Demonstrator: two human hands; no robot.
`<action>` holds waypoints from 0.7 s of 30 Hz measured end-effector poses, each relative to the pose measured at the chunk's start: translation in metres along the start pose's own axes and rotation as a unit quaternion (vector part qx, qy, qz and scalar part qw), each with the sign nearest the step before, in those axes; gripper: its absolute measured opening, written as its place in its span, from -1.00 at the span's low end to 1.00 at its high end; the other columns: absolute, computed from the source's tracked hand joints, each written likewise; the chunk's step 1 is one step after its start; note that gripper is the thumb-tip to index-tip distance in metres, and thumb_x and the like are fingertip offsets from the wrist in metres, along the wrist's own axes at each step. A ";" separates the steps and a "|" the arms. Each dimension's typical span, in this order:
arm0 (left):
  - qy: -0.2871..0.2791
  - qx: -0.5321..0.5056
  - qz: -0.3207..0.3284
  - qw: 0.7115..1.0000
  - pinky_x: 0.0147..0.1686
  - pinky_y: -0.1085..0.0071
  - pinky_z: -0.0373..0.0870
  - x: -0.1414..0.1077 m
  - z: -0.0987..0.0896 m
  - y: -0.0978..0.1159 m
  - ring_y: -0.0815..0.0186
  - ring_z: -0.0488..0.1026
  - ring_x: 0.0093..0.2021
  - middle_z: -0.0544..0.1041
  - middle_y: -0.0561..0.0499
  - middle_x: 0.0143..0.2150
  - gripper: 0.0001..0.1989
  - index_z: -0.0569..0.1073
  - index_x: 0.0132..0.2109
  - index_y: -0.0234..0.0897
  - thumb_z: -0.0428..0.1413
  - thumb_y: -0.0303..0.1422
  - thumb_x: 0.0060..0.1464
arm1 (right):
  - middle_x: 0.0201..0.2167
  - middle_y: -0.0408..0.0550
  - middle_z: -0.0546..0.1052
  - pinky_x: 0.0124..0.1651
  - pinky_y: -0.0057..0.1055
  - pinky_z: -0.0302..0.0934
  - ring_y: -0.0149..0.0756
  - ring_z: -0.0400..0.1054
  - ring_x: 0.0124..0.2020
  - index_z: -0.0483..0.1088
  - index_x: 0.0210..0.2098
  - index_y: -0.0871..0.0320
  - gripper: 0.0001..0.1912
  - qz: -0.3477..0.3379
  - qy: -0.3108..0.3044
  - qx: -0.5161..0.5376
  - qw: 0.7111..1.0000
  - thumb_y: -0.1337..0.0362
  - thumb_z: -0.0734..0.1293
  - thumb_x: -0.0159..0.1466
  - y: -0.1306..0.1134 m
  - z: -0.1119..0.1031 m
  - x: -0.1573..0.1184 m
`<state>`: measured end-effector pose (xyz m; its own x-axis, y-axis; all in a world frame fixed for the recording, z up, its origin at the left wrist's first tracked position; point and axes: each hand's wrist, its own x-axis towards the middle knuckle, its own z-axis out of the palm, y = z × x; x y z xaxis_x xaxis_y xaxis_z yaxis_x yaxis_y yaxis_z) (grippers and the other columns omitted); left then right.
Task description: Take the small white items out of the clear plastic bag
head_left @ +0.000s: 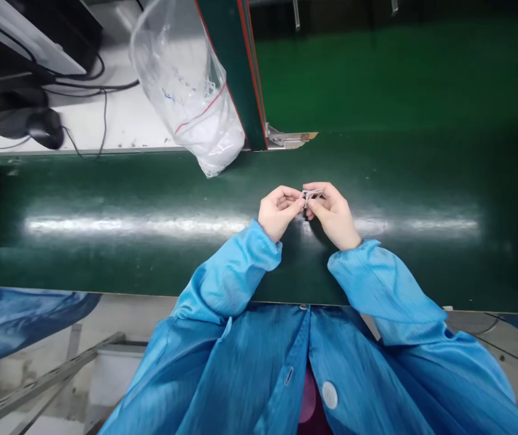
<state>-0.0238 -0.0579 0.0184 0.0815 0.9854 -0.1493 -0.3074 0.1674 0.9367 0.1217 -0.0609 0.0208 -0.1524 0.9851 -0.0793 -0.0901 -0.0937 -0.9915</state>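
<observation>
Over the green table [168, 260], my left hand [279, 211] and my right hand [333, 217] meet with their fingertips nearly together. Between them is a small, thin whitish piece with bent, wire-like strips [312, 193]; its exact kind is too small to make out. My left thumb and forefinger pinch its left end. The thumb and fingers of my right hand close around its right side. Part of the piece is hidden behind my fingers.
A clear plastic bag [195, 103] with white contents leans at the table's back edge, beside a green upright panel [236, 72] with red edging. A metal bracket [290, 140] lies at its foot. Black cables and a dark device [27, 118] are at the back left. Blue cloth [18, 320] shows at the left.
</observation>
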 end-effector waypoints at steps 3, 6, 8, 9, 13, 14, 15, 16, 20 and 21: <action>-0.009 -0.003 -0.009 1.000 -0.52 0.60 0.34 -0.001 -0.002 0.001 0.50 0.43 -0.49 0.51 0.06 -0.46 -0.60 0.46 -0.28 -0.35 0.42 -0.19 -0.14 | -0.36 -0.16 0.42 -0.41 -0.51 0.29 -0.48 0.32 -0.48 0.35 -0.11 0.16 -0.69 0.009 0.034 0.003 0.999 0.11 0.37 0.25 0.003 -0.002 0.000; -0.022 -0.009 -0.013 1.000 -0.56 0.62 0.32 -0.001 -0.004 0.003 0.51 0.43 -0.50 0.53 0.07 -0.42 -0.58 0.44 -0.20 -0.33 0.41 -0.21 -0.11 | -0.41 -0.15 0.43 -0.44 -0.49 0.29 -0.46 0.33 -0.51 0.38 -0.16 0.18 -0.72 0.011 0.052 0.008 0.999 0.11 0.36 0.27 0.002 -0.003 0.000; -0.039 -0.019 -0.020 0.999 -0.60 0.62 0.30 -0.002 -0.006 0.006 0.50 0.43 -0.51 0.53 0.08 -0.40 -0.55 0.42 -0.13 -0.30 0.40 -0.22 -0.10 | -0.44 -0.15 0.44 -0.45 -0.49 0.29 -0.45 0.33 -0.52 0.41 -0.17 0.18 -0.74 0.013 0.054 0.010 0.998 0.12 0.37 0.28 0.000 -0.004 -0.001; -0.050 -0.029 -0.027 0.998 -0.61 0.62 0.28 -0.002 -0.007 0.008 0.50 0.43 -0.52 0.53 0.09 -0.39 -0.53 0.40 -0.10 -0.29 0.40 -0.23 -0.10 | -0.44 -0.15 0.45 -0.46 -0.50 0.28 -0.45 0.33 -0.52 0.42 -0.17 0.18 -0.75 0.013 0.055 0.012 0.998 0.12 0.37 0.29 -0.001 -0.004 -0.002; -0.092 -0.080 -0.068 0.990 -0.65 0.61 0.23 -0.004 -0.008 0.012 0.51 0.41 -0.54 0.53 0.11 -0.33 -0.47 0.36 -0.01 -0.24 0.38 -0.24 -0.08 | -0.40 -0.15 0.46 -0.50 -0.54 0.22 -0.50 0.29 -0.53 0.44 -0.18 0.17 -0.77 0.008 0.058 0.026 0.998 0.13 0.37 0.30 -0.003 -0.005 -0.005; -0.091 -0.081 -0.070 0.990 -0.66 0.61 0.22 -0.004 -0.008 0.013 0.51 0.41 -0.55 0.53 0.11 -0.33 -0.47 0.36 -0.01 -0.24 0.38 -0.24 -0.08 | -0.40 -0.15 0.46 -0.51 -0.55 0.21 -0.51 0.28 -0.53 0.45 -0.19 0.17 -0.78 0.006 0.060 0.031 0.998 0.13 0.37 0.30 -0.004 -0.006 -0.005; -0.086 -0.078 -0.068 0.991 -0.66 0.61 0.21 -0.004 -0.007 0.012 0.51 0.41 -0.55 0.54 0.11 -0.33 -0.48 0.36 -0.01 -0.24 0.38 -0.23 -0.07 | -0.40 -0.16 0.45 -0.51 -0.55 0.19 -0.51 0.26 -0.54 0.44 -0.19 0.17 -0.78 0.004 0.061 0.036 0.997 0.13 0.37 0.30 -0.004 -0.007 -0.005; -0.078 -0.073 -0.062 0.992 -0.67 0.61 0.20 -0.004 -0.008 0.012 0.51 0.41 -0.56 0.54 0.11 -0.33 -0.49 0.36 -0.02 -0.25 0.37 -0.24 -0.06 | -0.41 -0.16 0.44 -0.52 -0.55 0.17 -0.52 0.25 -0.55 0.44 -0.19 0.16 -0.78 0.002 0.061 0.043 0.997 0.13 0.37 0.31 -0.005 -0.008 -0.005; -0.077 -0.070 -0.057 0.993 -0.69 0.62 0.16 -0.003 -0.009 0.011 0.52 0.39 -0.57 0.53 0.10 -0.33 -0.51 0.37 -0.04 -0.25 0.38 -0.26 -0.07 | -0.42 -0.18 0.40 -0.53 -0.55 0.10 -0.53 0.19 -0.56 0.43 -0.20 0.15 -0.77 0.016 0.056 0.083 0.995 0.12 0.38 0.30 -0.008 -0.011 -0.005; -0.093 -0.076 -0.067 0.991 -0.69 0.62 0.15 -0.003 -0.009 0.011 0.53 0.38 -0.57 0.53 0.10 -0.32 -0.50 0.37 -0.02 -0.24 0.38 -0.26 -0.07 | -0.43 -0.18 0.39 -0.54 -0.56 0.09 -0.53 0.18 -0.56 0.43 -0.20 0.15 -0.77 0.025 0.053 0.088 0.994 0.11 0.39 0.29 -0.008 -0.012 -0.005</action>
<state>-0.0364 -0.0589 0.0265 0.3000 0.9339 -0.1947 -0.4202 0.3126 0.8519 0.1347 -0.0637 0.0278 -0.0573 0.9875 -0.1467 -0.2581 -0.1566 -0.9533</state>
